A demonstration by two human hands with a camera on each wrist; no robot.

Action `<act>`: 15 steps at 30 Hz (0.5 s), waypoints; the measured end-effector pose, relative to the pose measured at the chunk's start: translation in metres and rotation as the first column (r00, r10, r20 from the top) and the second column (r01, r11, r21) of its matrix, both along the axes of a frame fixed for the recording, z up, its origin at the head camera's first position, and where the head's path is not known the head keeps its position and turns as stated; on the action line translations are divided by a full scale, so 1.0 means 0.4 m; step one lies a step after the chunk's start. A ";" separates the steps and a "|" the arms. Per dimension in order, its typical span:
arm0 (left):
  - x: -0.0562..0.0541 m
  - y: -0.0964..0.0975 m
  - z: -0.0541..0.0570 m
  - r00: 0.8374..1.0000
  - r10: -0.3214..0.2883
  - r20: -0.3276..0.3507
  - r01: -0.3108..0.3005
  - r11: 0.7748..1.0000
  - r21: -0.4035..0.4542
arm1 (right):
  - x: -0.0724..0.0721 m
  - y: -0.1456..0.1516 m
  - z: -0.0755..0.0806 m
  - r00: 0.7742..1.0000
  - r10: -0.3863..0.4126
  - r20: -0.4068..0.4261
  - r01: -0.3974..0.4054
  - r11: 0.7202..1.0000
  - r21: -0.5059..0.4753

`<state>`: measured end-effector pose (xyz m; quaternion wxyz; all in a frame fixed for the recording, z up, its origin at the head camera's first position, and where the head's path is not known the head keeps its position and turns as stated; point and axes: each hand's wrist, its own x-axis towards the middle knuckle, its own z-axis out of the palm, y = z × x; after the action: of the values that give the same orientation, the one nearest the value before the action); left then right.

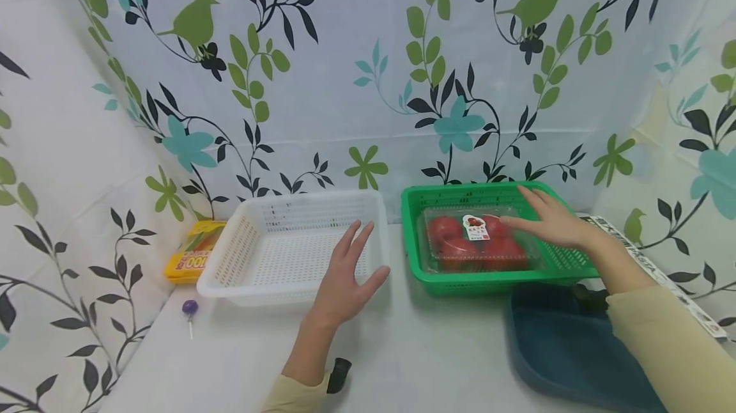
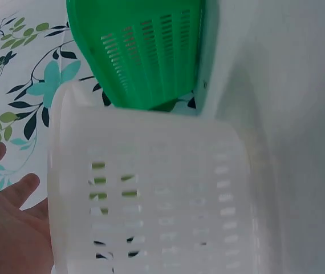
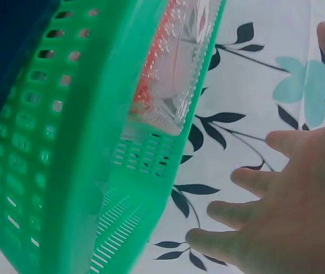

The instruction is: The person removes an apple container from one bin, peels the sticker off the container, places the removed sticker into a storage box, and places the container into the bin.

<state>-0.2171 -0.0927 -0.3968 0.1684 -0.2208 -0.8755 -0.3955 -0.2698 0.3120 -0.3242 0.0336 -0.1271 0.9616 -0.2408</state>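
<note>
My left hand [image 1: 347,282] hovers over the front right side of a white plastic basket [image 1: 241,291], fingers spread and holding nothing. Its fingers also show at the edge of the left wrist view, beside the basket wall [image 2: 157,188]. My right hand [image 1: 549,221] is held above the right part of a green basket [image 1: 454,284], with fingers extended and nothing in them. Inside the green basket lies a clear plastic box of tomatoes [image 1: 477,243] with a white label. The right wrist view shows the hand [image 3: 288,211] apart from the green basket rim [image 3: 88,137].
A dark blue tray [image 1: 575,362] sits at the front right, below the right forearm. Left of the white basket are a yellow packet [image 1: 195,253] and a purple lollipop [image 1: 190,309]. A patterned cloth [image 1: 345,80] hangs behind the baskets.
</note>
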 end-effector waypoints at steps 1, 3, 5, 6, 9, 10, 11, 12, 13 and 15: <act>0.000 0.008 0.000 1.000 0.000 0.007 0.000 1.000 0.008 | -0.005 0.002 0.000 1.000 0.001 0.021 -0.001 1.000 -0.012; 0.002 0.024 -0.001 1.000 -0.005 0.019 0.005 0.999 0.036 | -0.013 0.004 0.001 0.998 0.003 0.069 -0.002 1.000 -0.027; 0.004 0.042 -0.002 1.000 -0.016 0.026 0.014 0.997 0.072 | -0.020 0.006 0.002 0.992 0.004 0.128 0.002 0.999 -0.040; 0.005 0.051 -0.002 0.999 -0.021 0.029 0.019 0.996 0.090 | -0.022 0.005 0.004 0.988 0.007 0.156 0.001 0.999 -0.049; 0.013 0.080 -0.003 0.999 -0.050 0.022 0.046 0.991 0.129 | -0.031 0.008 0.005 0.972 0.010 0.233 0.007 0.998 -0.070; 0.015 0.090 -0.003 0.998 -0.062 0.016 0.060 0.990 0.131 | -0.033 0.009 0.006 0.967 0.008 0.253 0.012 0.997 -0.075; 0.018 0.101 -0.003 0.997 -0.074 0.010 0.072 0.989 0.130 | -0.036 0.011 0.005 0.963 0.006 0.268 0.015 0.997 -0.079; 0.021 0.111 -0.004 0.996 -0.085 0.005 0.084 0.989 0.123 | -0.039 0.014 0.004 0.959 0.003 0.283 0.021 0.996 -0.084; 0.024 0.120 -0.004 0.995 -0.097 -0.003 0.097 0.988 0.119 | -0.043 0.017 0.002 0.955 -0.002 0.295 0.028 0.996 -0.085; 0.031 0.139 -0.005 0.994 -0.112 -0.003 0.111 0.987 0.114 | -0.048 0.022 -0.001 0.948 -0.008 0.319 0.040 0.995 -0.095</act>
<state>-0.2049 -0.0372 -0.3988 0.1569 -0.2587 -0.8381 -0.4540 -0.2888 0.3210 -0.3246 0.1788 -0.0764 0.9318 -0.3065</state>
